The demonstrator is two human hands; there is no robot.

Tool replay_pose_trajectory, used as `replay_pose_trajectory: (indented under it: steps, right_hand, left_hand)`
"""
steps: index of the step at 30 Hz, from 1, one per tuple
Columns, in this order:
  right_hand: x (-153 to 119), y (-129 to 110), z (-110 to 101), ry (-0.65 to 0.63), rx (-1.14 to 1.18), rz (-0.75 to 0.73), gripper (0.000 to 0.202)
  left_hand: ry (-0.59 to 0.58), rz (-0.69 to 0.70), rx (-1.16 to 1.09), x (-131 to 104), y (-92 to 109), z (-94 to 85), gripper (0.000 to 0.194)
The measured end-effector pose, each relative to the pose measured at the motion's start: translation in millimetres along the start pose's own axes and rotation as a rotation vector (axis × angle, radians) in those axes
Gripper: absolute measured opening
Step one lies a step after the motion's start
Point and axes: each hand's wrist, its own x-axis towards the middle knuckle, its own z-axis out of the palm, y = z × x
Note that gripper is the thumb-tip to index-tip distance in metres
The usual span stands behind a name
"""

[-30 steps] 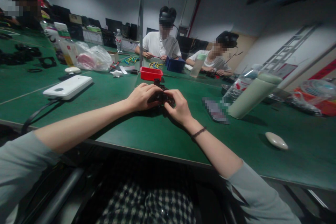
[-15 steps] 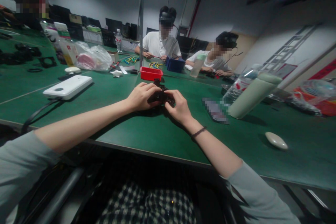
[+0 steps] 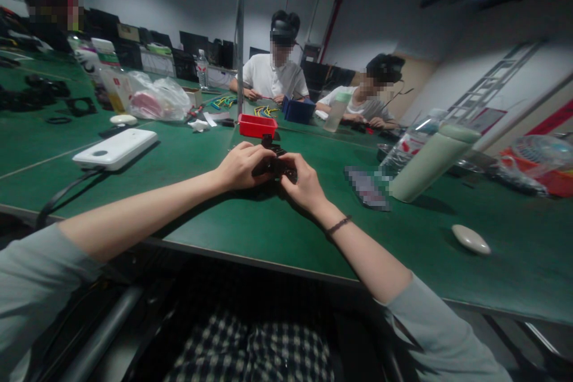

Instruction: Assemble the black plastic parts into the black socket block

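A small black part [image 3: 268, 142], dark and detailed, lies between my two hands at the middle of the green table [image 3: 215, 218]. From its left side, my left hand [image 3: 244, 166] grips it with curled fingers. My right hand [image 3: 302, 178] holds its right side, thumb below and fingers on top. Both hands cover most of the part, so its exact kind cannot be made out. Just beyond it stands a red plastic bin [image 3: 258, 126], whose contents are out of sight.
Left are a white power bank [image 3: 116, 148] with a cable and a plastic bag [image 3: 156, 97]. Right are a phone [image 3: 367, 188], a pale green tumbler [image 3: 432, 164] and an oval white object [image 3: 471, 239]. Across the table, two people in white work near a blue bin [image 3: 299, 110].
Almost nothing differs. Both hands keep their grip on the black part, with at most a slight shift of the fingers.
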Motion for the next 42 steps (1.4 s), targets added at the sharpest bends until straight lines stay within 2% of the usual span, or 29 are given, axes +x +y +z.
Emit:
replay_pose_trajectory:
  steps: [10,21,31,42]
  right_hand:
    - [0.0,-1.4,-0.9,-0.005,-0.035,-0.042,0.036]
    - [0.8,-5.9,-2.9,0.055,-0.091,-0.114,0.032]
    - [0.9,-2.8,-3.1,0.047,-0.131,-0.131,0.036]
    - [0.2,-3.7,-2.9,0.042,-0.109,-0.092,0.036]
  left_hand:
    - [-0.053,-0.024,-0.033,-1.7,-3.8,-1.9,0.036]
    - [-0.035,-0.027,-0.002,0.1,-0.8,-3.4,0.037]
    - [-0.021,-0.01,0.02,-0.8,-1.3,-1.6,0.05]
    - [0.002,0.008,0.019,-0.2,-2.5,0.8,0.039]
